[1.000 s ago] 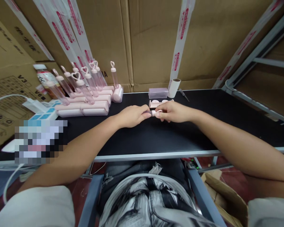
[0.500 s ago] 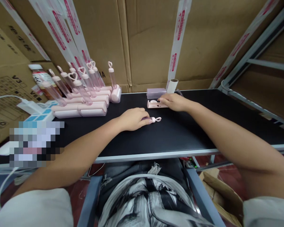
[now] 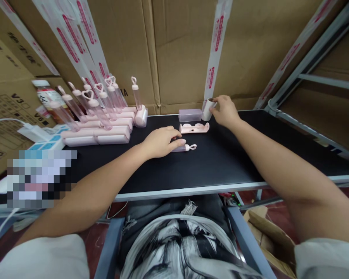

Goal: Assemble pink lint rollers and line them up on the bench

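My left hand [image 3: 159,142] rests on the black table [image 3: 221,159], its fingers closed over a clear pink handle with a heart-shaped loop [image 3: 186,147] that lies flat. My right hand [image 3: 226,111] has reached to the back of the table and pinches a small white roll [image 3: 208,109] standing upright. Between the two hands lies a pink frame piece [image 3: 193,128], and a translucent pale cover [image 3: 190,115] sits just behind it.
At the back left, several finished pink rollers [image 3: 99,131] lie in rows with heart-topped handles sticking up. A white power strip [image 3: 50,145] and cable lie at the far left. Cardboard boxes [image 3: 177,50] wall the back. A metal rack [image 3: 314,128] runs along the right.
My right hand let go of the handle, passed over the pink frame piece and reached back to the white roll. The left hand stayed on the handle, now lying on the table.
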A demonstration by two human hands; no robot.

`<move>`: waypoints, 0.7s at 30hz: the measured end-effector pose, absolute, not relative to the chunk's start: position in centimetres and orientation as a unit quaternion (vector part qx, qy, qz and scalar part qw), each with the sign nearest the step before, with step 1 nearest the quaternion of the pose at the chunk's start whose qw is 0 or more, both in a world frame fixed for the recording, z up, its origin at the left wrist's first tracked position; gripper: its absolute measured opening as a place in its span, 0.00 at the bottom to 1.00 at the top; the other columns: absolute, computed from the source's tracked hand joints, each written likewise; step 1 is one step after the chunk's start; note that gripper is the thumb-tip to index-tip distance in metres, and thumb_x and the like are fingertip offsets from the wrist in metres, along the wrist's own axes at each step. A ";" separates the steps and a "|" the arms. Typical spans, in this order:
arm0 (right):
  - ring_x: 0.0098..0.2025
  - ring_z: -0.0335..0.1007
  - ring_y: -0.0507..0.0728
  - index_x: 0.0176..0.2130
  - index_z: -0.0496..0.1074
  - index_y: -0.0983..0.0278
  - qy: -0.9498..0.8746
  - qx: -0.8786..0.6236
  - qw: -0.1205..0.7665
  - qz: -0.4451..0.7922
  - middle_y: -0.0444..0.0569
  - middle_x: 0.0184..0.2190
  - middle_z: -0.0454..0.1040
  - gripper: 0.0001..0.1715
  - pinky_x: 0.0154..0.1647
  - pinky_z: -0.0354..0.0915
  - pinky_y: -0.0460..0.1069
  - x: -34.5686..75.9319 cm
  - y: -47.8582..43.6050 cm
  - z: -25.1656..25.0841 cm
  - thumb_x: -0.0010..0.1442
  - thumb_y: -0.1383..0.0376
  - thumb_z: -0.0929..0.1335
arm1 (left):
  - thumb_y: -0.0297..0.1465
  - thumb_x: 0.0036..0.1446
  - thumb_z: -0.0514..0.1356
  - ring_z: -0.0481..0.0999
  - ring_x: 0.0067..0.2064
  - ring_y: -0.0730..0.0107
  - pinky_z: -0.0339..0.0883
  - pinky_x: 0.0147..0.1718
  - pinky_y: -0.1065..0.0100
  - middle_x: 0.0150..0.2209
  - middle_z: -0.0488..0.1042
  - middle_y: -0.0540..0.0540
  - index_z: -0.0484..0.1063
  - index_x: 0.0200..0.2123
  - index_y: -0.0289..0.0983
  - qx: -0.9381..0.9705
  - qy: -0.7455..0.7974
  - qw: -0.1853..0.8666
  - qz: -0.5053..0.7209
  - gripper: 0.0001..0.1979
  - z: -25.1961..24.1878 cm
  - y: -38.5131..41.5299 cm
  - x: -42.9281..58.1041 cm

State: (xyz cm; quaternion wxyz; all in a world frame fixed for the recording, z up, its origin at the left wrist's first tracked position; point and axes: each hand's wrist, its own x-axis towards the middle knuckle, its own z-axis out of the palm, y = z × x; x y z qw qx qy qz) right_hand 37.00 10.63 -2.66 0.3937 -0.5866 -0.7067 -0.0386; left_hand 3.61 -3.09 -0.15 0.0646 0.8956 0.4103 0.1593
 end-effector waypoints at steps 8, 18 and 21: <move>0.45 0.79 0.64 0.46 0.70 0.56 -0.648 -0.438 0.611 0.120 0.55 0.45 0.76 0.25 0.49 0.80 0.62 34.0 6.5 0.1 0.69 0.39 0.68 | 0.47 0.65 0.68 0.79 0.42 0.63 0.75 0.48 0.57 0.57 0.80 0.36 0.70 0.68 0.38 0.804 0.452 0.095 0.374 0.34 -0.3 -2.4 3.4; 0.47 0.80 0.62 0.47 0.71 0.56 -0.691 -0.362 0.575 0.248 0.52 0.46 0.80 0.28 0.53 0.78 0.59 30.6 2.4 -0.3 0.64 0.38 0.73 | 0.44 0.66 0.66 0.80 0.42 0.62 0.74 0.45 0.62 0.45 0.82 0.44 0.75 0.55 0.38 0.747 0.433 0.129 0.487 0.21 -0.3 -2.1 3.6; 0.42 0.79 0.62 0.45 0.75 0.59 -0.712 -0.444 0.515 0.174 0.52 0.41 0.82 0.17 0.52 0.76 0.60 33.2 5.6 -1.5 0.62 0.51 0.75 | 0.47 0.68 0.64 0.78 0.41 0.63 0.73 0.42 0.64 0.43 0.80 0.44 0.74 0.54 0.38 0.726 0.435 0.143 0.513 0.21 -0.5 -1.3 3.1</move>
